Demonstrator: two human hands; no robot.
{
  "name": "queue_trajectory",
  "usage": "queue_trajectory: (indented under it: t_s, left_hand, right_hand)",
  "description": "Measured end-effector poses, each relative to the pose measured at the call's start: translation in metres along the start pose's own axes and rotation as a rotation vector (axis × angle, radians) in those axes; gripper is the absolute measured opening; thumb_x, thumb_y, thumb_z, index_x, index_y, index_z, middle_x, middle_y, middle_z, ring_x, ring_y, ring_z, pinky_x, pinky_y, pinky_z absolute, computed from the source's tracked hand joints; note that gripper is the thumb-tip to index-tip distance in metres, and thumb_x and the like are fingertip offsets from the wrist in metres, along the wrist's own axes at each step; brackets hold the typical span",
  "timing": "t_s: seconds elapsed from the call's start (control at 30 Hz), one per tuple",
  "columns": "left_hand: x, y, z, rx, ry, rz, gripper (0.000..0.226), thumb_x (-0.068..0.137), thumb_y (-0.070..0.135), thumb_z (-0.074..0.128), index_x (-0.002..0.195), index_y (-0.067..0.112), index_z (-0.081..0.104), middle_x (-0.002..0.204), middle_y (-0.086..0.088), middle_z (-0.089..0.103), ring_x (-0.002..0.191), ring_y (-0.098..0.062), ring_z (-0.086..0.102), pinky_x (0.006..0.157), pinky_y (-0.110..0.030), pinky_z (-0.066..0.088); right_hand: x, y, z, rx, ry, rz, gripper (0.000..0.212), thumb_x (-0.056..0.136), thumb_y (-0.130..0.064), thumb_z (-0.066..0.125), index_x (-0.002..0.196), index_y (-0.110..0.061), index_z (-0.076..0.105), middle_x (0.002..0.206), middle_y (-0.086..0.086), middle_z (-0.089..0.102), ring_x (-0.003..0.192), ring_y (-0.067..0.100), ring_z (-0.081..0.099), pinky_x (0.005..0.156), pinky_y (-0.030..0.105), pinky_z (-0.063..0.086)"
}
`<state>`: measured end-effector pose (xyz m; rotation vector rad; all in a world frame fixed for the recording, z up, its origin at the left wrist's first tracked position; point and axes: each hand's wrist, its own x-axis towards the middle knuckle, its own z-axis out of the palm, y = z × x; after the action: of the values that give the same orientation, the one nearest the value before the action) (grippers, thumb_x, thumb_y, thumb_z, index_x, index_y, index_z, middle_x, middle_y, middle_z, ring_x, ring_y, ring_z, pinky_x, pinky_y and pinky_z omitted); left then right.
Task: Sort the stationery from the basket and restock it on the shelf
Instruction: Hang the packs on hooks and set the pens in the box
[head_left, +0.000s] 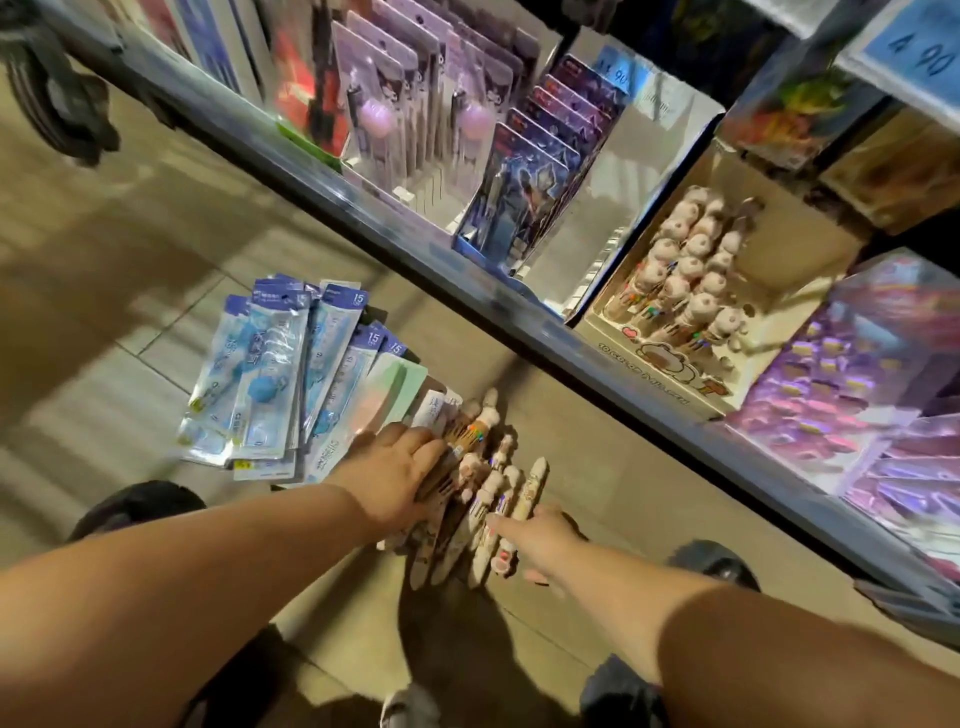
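Left hand (395, 470) lies over slim cream pens (501, 483) with rounded figure tops; whether it clasps them, I cannot tell. Right hand (540, 540) curls round their lower ends. Glossy flat blue packs (270, 374) fan out beyond the left hand.

Glossy clear plastic packets (270, 384), a matt cardboard box (675, 384), smooth metal shelf edge (363, 208)

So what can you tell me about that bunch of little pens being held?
The bunch of pens is a fan of cream, plastic-looking barrels, each topped with a small pale animal figure; some show coloured sliders. It is held tilted, tops pointing away, below the shelf edge. The left hand lies over it from the left; the right hand grips the lower ends.
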<state>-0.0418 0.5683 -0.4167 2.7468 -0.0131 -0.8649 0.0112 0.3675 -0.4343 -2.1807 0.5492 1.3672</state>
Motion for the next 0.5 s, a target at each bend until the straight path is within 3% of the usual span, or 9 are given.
queue_trajectory:
  t_s: [0.07, 0.1, 0.23, 0.33, 0.4, 0.5]
  left_hand:
    - [0.0, 0.003, 0.002, -0.025, -0.057, -0.016, 0.079, 0.092, 0.05, 0.054, 0.154, 0.022, 0.013, 0.156, -0.002, 0.019, 0.138, -0.024, 0.023, 0.111, -0.037, 0.031]
    - [0.001, 0.004, 0.003, -0.035, -0.072, -0.028, 0.08, 0.092, 0.049, 0.054, 0.154, 0.022, 0.011, 0.156, -0.002, 0.017, 0.138, -0.024, 0.024, 0.111, -0.037, 0.033]
    - [0.006, 0.01, 0.009, -0.071, -0.086, -0.071, 0.068, 0.1, 0.043, 0.041, 0.154, 0.021, 0.007, 0.155, -0.006, 0.018, 0.134, -0.028, 0.036, 0.107, -0.038, 0.039]
    - [0.008, 0.012, 0.007, -0.126, -0.087, -0.097, 0.062, 0.103, 0.034, 0.036, 0.155, 0.018, 0.006, 0.158, -0.007, 0.015, 0.133, -0.029, 0.041, 0.106, -0.037, 0.038]
    - [0.009, 0.012, 0.006, -0.148, -0.084, -0.098, 0.062, 0.103, 0.031, 0.037, 0.155, 0.017, 0.006, 0.158, -0.008, 0.017, 0.132, -0.029, 0.043, 0.104, -0.037, 0.039]
    - [0.011, 0.01, 0.005, -0.14, -0.083, -0.093, 0.062, 0.103, 0.032, 0.038, 0.154, 0.016, 0.007, 0.155, -0.011, 0.023, 0.129, -0.029, 0.045, 0.102, -0.036, 0.042]
  right_hand:
    - [0.006, 0.001, 0.009, 0.043, 0.026, 0.01, 0.055, 0.085, -0.036, 0.073, 0.124, -0.009, 0.045, 0.095, 0.0, 0.054, 0.069, 0.008, 0.049, 0.041, 0.015, 0.038]
    - [0.009, -0.001, 0.013, 0.068, 0.062, 0.006, 0.06, 0.082, -0.038, 0.075, 0.124, -0.007, 0.046, 0.099, 0.003, 0.057, 0.07, 0.011, 0.053, 0.039, 0.016, 0.037]
    - [0.016, -0.009, 0.018, 0.102, 0.141, 0.032, 0.08, 0.072, -0.048, 0.08, 0.13, -0.007, 0.043, 0.12, 0.009, 0.058, 0.102, 0.027, 0.058, 0.072, 0.026, 0.043]
    - [0.019, -0.011, 0.016, 0.142, 0.098, 0.009, 0.08, 0.073, -0.046, 0.081, 0.132, -0.006, 0.044, 0.12, 0.006, 0.057, 0.093, 0.021, 0.052, 0.072, 0.028, 0.043]
    - [0.021, -0.014, 0.016, 0.154, 0.075, 0.011, 0.09, 0.071, -0.048, 0.082, 0.138, -0.006, 0.041, 0.129, 0.009, 0.056, 0.097, 0.021, 0.052, 0.07, 0.029, 0.047]
    - [0.026, -0.017, 0.021, 0.185, 0.092, 0.021, 0.097, 0.057, -0.052, 0.088, 0.132, -0.008, 0.045, 0.122, 0.008, 0.059, 0.103, 0.024, 0.058, 0.082, 0.036, 0.053]
